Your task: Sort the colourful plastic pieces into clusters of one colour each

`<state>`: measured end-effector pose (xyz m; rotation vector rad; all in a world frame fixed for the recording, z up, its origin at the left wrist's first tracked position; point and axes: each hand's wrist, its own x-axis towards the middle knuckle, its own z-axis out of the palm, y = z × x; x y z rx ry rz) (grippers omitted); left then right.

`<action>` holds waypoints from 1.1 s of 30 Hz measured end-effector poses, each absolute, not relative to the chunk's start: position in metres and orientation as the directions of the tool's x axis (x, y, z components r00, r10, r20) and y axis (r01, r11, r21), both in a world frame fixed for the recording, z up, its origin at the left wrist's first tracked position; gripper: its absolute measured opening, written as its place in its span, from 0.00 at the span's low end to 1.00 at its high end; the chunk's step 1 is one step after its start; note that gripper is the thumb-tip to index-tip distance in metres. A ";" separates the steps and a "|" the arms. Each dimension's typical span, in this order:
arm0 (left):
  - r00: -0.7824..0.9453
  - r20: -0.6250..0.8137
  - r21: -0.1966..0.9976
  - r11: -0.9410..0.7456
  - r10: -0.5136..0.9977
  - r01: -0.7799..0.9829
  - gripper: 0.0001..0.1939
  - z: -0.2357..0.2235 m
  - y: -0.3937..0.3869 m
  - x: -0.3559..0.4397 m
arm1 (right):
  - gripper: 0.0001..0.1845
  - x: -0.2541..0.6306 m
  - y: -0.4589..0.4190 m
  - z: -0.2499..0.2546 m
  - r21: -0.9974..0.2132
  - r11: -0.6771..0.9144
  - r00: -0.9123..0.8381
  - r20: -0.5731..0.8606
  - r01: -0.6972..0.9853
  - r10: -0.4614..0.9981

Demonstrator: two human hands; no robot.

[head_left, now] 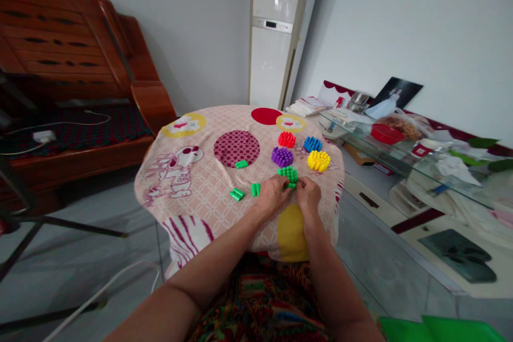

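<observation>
A cluster of small green plastic pegs (288,173) stands upright on the cloth-covered round table, right in front of me. My left hand (274,193) is closed with its fingertips against the near left edge of this cluster. From the right, my right hand (309,195) pinches at the cluster's near right edge; its fingertips are partly hidden. Loose green pegs lie left of my hands: one small group (241,164) farther back, another group (236,194) nearer, and a third group (255,189) just beside my left hand.
Behind the green cluster sit a purple cluster (282,156), a red cluster (287,139), a blue cluster (312,144) and a yellow cluster (319,161). The patterned tablecloth (224,214) has wrinkles. A cluttered glass-topped cabinet (401,144) flanks the right; a wooden bench (64,59) stands left.
</observation>
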<state>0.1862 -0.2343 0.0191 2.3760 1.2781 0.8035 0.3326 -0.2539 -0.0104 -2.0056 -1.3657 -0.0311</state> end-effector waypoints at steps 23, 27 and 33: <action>0.365 0.124 0.286 -0.385 0.923 0.878 0.11 0.052 -0.212 0.116 | 0.15 0.330 -0.255 -0.007 -0.528 -0.243 0.470 0.352 0.814 0.809; 0.438 -0.010 0.187 -0.429 0.899 0.884 0.15 0.049 -0.208 0.103 | 0.15 0.330 -0.255 -0.007 -0.521 -0.257 0.474 0.341 0.814 0.812; 0.550 0.051 0.220 -0.546 0.834 0.808 0.15 0.039 -0.210 0.114 | 0.15 0.331 -0.255 -0.007 -0.532 -0.236 0.464 0.349 0.814 0.814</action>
